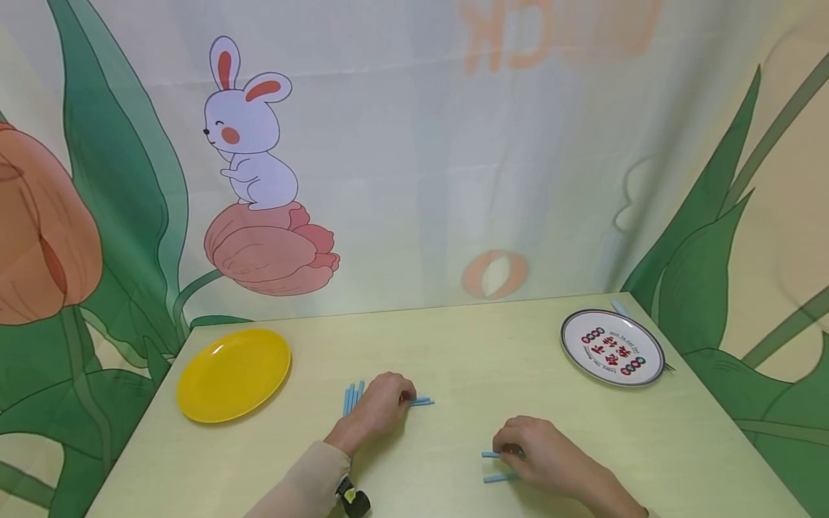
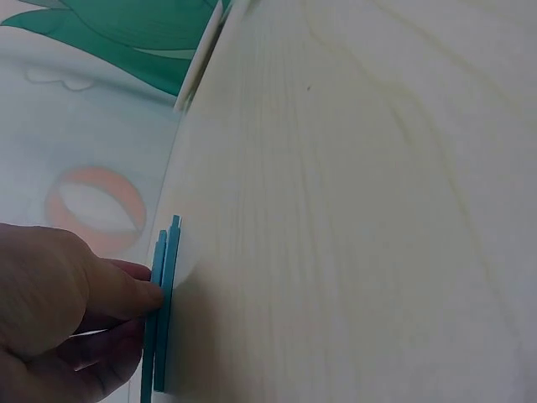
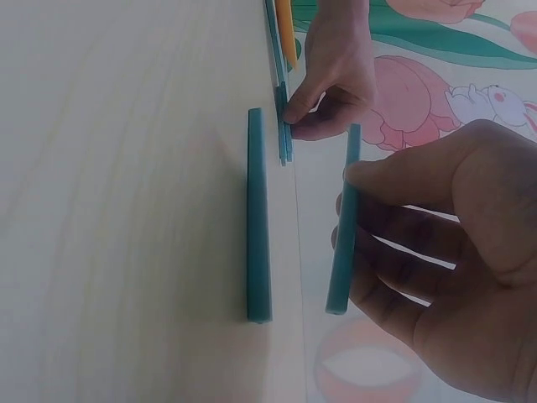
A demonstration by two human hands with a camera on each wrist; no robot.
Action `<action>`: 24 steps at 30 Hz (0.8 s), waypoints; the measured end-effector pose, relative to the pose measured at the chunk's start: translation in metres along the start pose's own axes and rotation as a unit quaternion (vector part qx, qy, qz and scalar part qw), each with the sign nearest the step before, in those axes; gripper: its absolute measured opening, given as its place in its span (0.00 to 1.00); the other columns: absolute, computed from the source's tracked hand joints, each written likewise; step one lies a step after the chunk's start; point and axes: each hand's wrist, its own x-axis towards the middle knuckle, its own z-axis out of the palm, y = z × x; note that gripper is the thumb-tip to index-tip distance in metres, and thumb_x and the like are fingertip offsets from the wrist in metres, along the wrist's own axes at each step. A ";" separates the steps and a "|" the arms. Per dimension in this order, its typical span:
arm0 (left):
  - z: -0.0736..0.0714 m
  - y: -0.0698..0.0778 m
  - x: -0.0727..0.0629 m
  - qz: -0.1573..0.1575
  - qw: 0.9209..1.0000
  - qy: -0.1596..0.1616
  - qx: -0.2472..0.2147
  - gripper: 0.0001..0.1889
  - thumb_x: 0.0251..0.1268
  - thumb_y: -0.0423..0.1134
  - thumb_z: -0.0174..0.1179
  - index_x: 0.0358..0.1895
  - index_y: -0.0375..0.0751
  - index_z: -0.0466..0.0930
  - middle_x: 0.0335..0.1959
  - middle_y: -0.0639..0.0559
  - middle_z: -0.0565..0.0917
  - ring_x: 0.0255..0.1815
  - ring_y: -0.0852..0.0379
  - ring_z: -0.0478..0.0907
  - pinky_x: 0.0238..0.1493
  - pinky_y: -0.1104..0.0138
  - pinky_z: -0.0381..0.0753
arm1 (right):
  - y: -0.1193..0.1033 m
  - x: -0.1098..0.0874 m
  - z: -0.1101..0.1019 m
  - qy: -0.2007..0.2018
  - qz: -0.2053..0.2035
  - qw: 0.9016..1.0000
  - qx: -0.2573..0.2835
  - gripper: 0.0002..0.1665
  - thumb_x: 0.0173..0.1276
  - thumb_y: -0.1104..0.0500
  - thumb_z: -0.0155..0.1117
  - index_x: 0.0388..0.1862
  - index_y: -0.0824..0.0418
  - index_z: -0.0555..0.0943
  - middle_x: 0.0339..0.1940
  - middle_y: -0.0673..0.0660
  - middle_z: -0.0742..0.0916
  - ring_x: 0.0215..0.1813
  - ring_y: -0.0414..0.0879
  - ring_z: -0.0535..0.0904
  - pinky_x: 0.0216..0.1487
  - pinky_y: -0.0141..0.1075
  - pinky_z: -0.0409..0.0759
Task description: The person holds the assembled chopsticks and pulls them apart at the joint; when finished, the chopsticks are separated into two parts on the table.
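My left hand [image 1: 383, 400] pinches a thin blue stick [image 2: 150, 336] low over the table, thumb tip against it. A second blue stick [image 2: 166, 319] lies close alongside; whether the fingers hold it too I cannot tell. Several more blue sticks [image 1: 352, 399] lie side by side just left of that hand. To the right and nearer the front, my right hand [image 1: 544, 455] holds another blue stick [image 3: 342, 252] between thumb and fingers, raised off the table. Beneath it, one blue stick [image 3: 258, 218] rests on the tabletop, apart from the hand.
A yellow plate [image 1: 234, 375] sits at the table's left. The white plate [image 1: 596, 363] with red print stands at the back right, with a pale blue object [image 1: 619, 307] partly behind it. A printed curtain [image 1: 388, 180] hangs behind the table [image 1: 440, 345].
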 end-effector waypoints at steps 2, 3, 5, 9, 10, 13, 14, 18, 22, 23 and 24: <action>0.001 0.000 0.000 -0.001 1.000 0.000 0.000 0.07 0.58 0.26 0.63 0.33 0.40 0.88 0.30 0.54 0.85 0.35 0.58 0.78 0.43 0.64 0.79 | 0.000 0.000 0.000 0.001 0.000 1.000 0.001 0.08 0.56 0.66 0.71 0.29 0.52 0.83 0.29 0.39 0.81 0.32 0.30 0.74 0.34 0.26 0.76; 0.001 -0.001 0.000 -0.001 1.000 -0.001 0.001 0.07 0.58 0.26 0.63 0.33 0.39 0.88 0.30 0.54 0.84 0.35 0.58 0.78 0.43 0.64 0.79 | 0.000 0.000 0.000 0.002 -0.001 1.000 0.001 0.08 0.56 0.66 0.71 0.29 0.52 0.83 0.29 0.39 0.81 0.32 0.30 0.74 0.34 0.26 0.76; 0.002 -0.001 0.000 0.001 1.000 -0.001 0.004 0.07 0.58 0.26 0.63 0.34 0.39 0.88 0.29 0.54 0.84 0.35 0.58 0.78 0.43 0.65 0.79 | 0.000 0.000 0.000 0.005 -0.004 1.000 -0.001 0.08 0.56 0.66 0.71 0.28 0.52 0.83 0.28 0.39 0.81 0.32 0.30 0.74 0.34 0.26 0.76; 0.003 -0.002 0.000 0.010 1.000 -0.003 0.017 0.07 0.60 0.27 0.62 0.35 0.38 0.89 0.30 0.53 0.85 0.36 0.57 0.79 0.44 0.65 0.79 | 0.001 0.000 0.001 0.005 -0.006 1.000 -0.002 0.08 0.56 0.66 0.71 0.28 0.52 0.83 0.28 0.39 0.81 0.32 0.30 0.74 0.34 0.26 0.76; 0.003 -0.002 0.000 0.014 1.000 -0.003 0.021 0.07 0.60 0.27 0.62 0.35 0.38 0.89 0.30 0.52 0.85 0.36 0.57 0.79 0.44 0.64 0.79 | 0.001 0.000 0.001 0.003 -0.006 1.000 -0.002 0.08 0.56 0.65 0.71 0.28 0.52 0.83 0.28 0.39 0.81 0.32 0.30 0.74 0.34 0.26 0.76; 0.003 -0.003 0.000 0.019 0.999 -0.004 0.029 0.07 0.61 0.28 0.62 0.35 0.38 0.89 0.31 0.52 0.85 0.36 0.57 0.79 0.44 0.64 0.79 | 0.001 0.001 0.002 -0.003 -0.005 1.000 0.000 0.08 0.56 0.65 0.70 0.29 0.52 0.84 0.28 0.38 0.81 0.32 0.29 0.74 0.34 0.26 0.76; 0.003 -0.003 0.000 0.021 0.999 -0.004 0.031 0.07 0.61 0.28 0.62 0.35 0.38 0.89 0.31 0.52 0.85 0.36 0.57 0.79 0.45 0.64 0.79 | 0.001 0.001 0.002 -0.004 -0.006 1.000 0.000 0.08 0.56 0.65 0.70 0.29 0.52 0.84 0.29 0.38 0.81 0.32 0.29 0.74 0.34 0.26 0.76; 0.004 -0.004 0.000 0.022 0.999 -0.005 0.032 0.07 0.62 0.28 0.61 0.36 0.38 0.89 0.31 0.51 0.85 0.36 0.56 0.79 0.45 0.64 0.79 | 0.001 0.001 0.002 -0.002 -0.016 1.000 0.003 0.08 0.56 0.66 0.70 0.28 0.52 0.84 0.28 0.39 0.81 0.32 0.29 0.74 0.34 0.25 0.76; 0.003 -0.003 -0.002 0.019 0.999 -0.004 0.028 0.08 0.60 0.26 0.60 0.37 0.36 0.88 0.33 0.49 0.85 0.37 0.55 0.79 0.45 0.64 0.79 | 0.001 0.000 0.003 -0.004 -0.023 1.000 0.008 0.08 0.57 0.66 0.70 0.29 0.52 0.84 0.28 0.39 0.82 0.32 0.29 0.73 0.33 0.25 0.75; 0.002 -0.002 -0.002 0.018 0.999 -0.002 0.029 0.08 0.60 0.26 0.60 0.37 0.36 0.88 0.33 0.49 0.85 0.37 0.55 0.79 0.45 0.64 0.79 | 0.001 0.000 0.003 -0.004 -0.025 1.000 0.009 0.08 0.57 0.66 0.70 0.29 0.52 0.84 0.28 0.40 0.82 0.32 0.29 0.73 0.33 0.25 0.75; 0.001 -0.002 -0.003 0.018 0.999 0.000 0.029 0.08 0.59 0.26 0.60 0.37 0.36 0.88 0.33 0.49 0.85 0.37 0.55 0.79 0.45 0.64 0.79 | 0.001 0.000 0.003 -0.005 -0.025 1.000 0.009 0.08 0.57 0.66 0.70 0.28 0.52 0.84 0.28 0.40 0.82 0.32 0.29 0.73 0.33 0.25 0.75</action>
